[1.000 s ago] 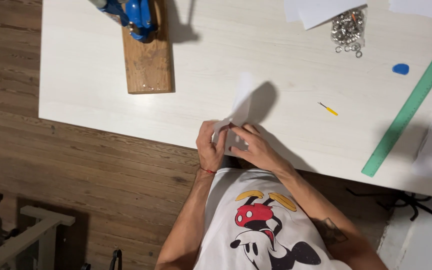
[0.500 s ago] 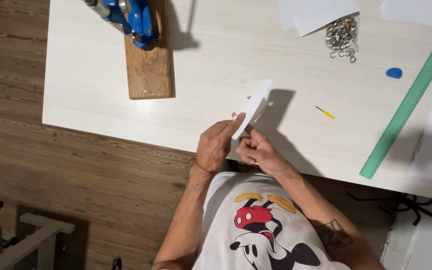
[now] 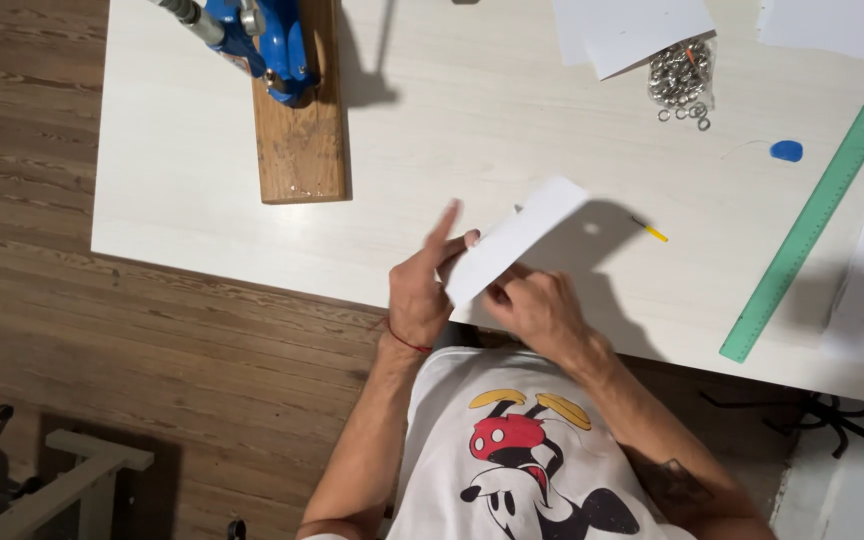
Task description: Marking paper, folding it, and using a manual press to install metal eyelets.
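Head view: both hands raised over the near edge of the white table (image 3: 202, 170), sharing a white paper strip (image 3: 514, 240). Left hand (image 3: 420, 290) pinches the strip's lower end, index finger pointing up. Right hand (image 3: 537, 310) grips it from beneath, fingers curled (grip partly hidden). Strip slants up and away to the right. Beyond the left hand: blue press (image 3: 257, 40) on a wooden board (image 3: 300, 150). Right of the right hand: green ruler (image 3: 807, 230); farther off, a bag of metal eyelets (image 3: 682, 78).
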